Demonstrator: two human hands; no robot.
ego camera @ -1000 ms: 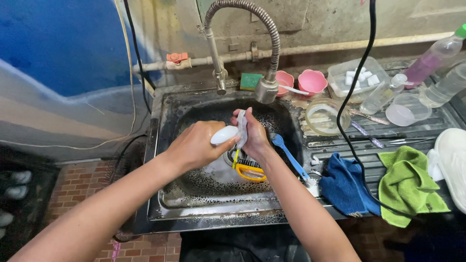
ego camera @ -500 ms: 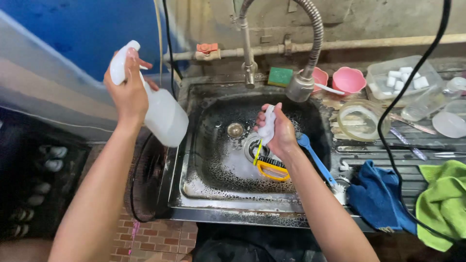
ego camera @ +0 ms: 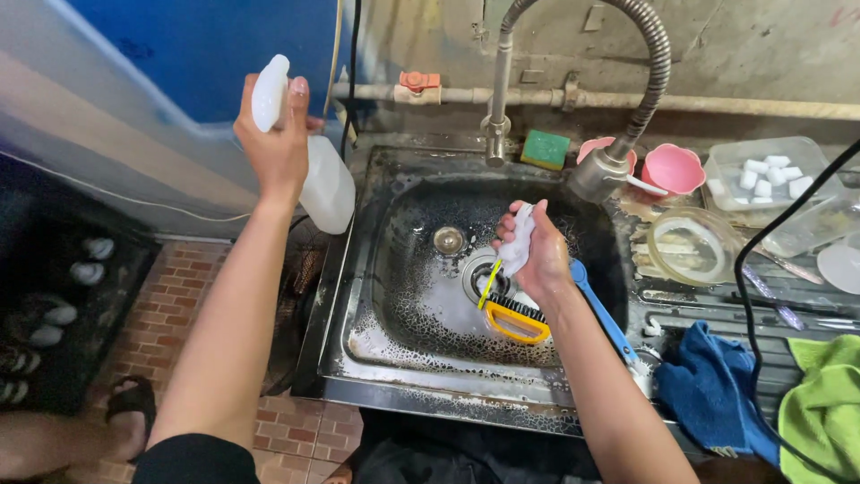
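Gripping a white plastic bottle left of the sink, outside its rim, the left hand risks dropping it; above the drain, the right hand clutches a wet white sprayer head that could slip.

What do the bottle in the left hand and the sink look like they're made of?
The bottle looks like milky, translucent plastic with a dull finish, gripped by the left hand. The sink looks like stainless steel, since it shows grey metallic glints, though dark grime and suds cover much of it.
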